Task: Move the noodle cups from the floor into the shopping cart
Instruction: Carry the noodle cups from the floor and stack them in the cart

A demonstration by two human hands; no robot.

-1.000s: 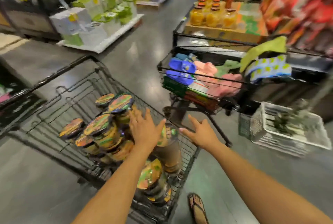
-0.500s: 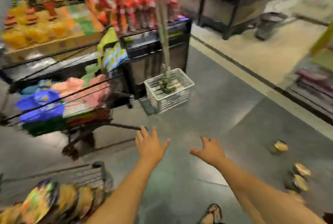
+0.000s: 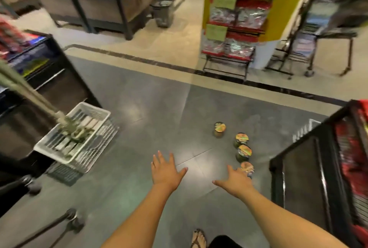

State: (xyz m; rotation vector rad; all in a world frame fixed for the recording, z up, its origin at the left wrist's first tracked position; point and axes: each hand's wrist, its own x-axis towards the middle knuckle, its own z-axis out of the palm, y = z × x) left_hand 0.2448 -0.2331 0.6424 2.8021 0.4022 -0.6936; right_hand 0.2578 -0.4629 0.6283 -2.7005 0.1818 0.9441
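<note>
Noodle cups with colourful round lids point(image 3: 241, 140) on dark grey tiled floor point(image 3: 159, 108)

I count four, upright in a loose row, near a black display stand point(image 3: 298, 178). My left hand point(image 3: 166, 170) and right hand point(image 3: 236, 181) are spread wide and hold nothing. The right hand overlaps the nearest cup; whether it touches, I cannot tell.

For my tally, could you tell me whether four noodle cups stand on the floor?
Yes, four noodle cups stand upright on the floor.
</note>
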